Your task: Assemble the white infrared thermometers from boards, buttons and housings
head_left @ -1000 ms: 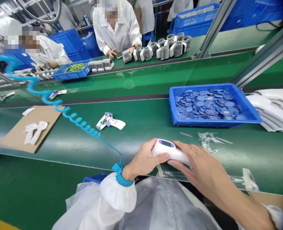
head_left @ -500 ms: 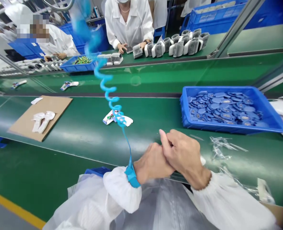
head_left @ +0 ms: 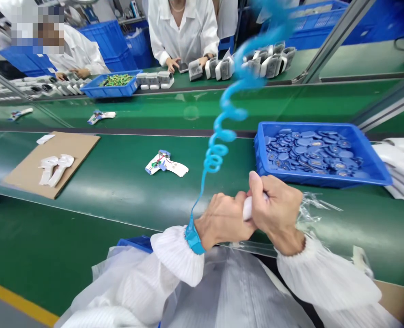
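Both my hands are closed round a white handheld thermometer (head_left: 248, 207) just above the near edge of the green belt. My left hand (head_left: 224, 221) grips it from the left, and my right hand (head_left: 277, 209) wraps over it from the right, so only a small white part shows between them. A blue wrist strap (head_left: 195, 239) sits on my left wrist, and its coiled blue cord (head_left: 222, 136) rises up and to the right.
A blue tray (head_left: 379, 175) of blue oval parts stands right behind my hands. A half-built white unit (head_left: 166, 165) lies on the belt. White shells (head_left: 54, 167) rest on a cardboard sheet (head_left: 79, 148). Clear plastic wrap (head_left: 316, 205) lies at right. People in white coats work across the line.
A second ago the thermometer lay flat under my fingers with its display showing. Both hands have closed tightly round it and lifted slightly. The coiled cord has swung from the left to the right.
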A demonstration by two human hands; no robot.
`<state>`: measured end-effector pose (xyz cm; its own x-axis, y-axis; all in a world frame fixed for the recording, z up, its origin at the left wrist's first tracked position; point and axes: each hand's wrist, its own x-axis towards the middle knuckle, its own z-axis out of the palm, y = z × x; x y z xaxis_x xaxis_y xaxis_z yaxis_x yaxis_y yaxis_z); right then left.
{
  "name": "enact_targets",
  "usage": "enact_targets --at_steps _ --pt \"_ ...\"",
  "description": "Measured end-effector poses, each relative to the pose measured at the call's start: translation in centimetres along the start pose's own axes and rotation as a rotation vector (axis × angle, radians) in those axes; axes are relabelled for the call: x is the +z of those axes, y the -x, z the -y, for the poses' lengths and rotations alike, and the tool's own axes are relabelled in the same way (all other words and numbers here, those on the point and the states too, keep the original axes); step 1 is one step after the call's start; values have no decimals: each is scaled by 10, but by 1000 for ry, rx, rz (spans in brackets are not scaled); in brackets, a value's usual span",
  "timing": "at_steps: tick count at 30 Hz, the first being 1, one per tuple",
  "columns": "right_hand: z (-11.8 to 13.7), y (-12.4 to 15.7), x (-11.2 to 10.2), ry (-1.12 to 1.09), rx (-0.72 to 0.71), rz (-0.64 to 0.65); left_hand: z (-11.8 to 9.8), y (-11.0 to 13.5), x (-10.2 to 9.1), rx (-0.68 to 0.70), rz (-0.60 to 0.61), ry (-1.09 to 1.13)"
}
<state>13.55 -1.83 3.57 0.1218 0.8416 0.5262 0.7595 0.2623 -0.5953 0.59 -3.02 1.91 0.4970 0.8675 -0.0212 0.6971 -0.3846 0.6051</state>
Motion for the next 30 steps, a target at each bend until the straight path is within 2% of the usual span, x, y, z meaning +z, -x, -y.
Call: enact_targets --at_steps 3,8,11,13,16,19,21,23,25,27,30 --pt "1 0 -7 -85 70 63 -1 1 -1 -9 -15 125" --pt "2 -1 -21 -295 373 204 -3 3 -18 -109 -70 316" --pt "-11 -8 -36 -307 426 289 4 9 -31 -86 -69 314" --pt "-30 -24 -48 -163 383 262 9 11 -36 -19 -104 201" --pt "-67 -63 -56 132 227 246 9 7 -32 111 -114 -152" --pt "-101 -104 -39 196 89 401 -1 -10 -20 194 -10 -496" --pt "-119 -123 -18 198 16 519 -7 -21 -18 170 26 -533" --pt "-133 -132 2 193 -28 599 -5 -26 -25 57 -25 -361" --pt "-143 -133 14 175 -52 640 5 -24 -38 -79 -109 -26" --pt "-148 -133 18 146 -66 651 18 -17 -51 -210 -152 365" --pt "-145 -135 12 109 -64 621 34 -6 -56 -350 -120 825"
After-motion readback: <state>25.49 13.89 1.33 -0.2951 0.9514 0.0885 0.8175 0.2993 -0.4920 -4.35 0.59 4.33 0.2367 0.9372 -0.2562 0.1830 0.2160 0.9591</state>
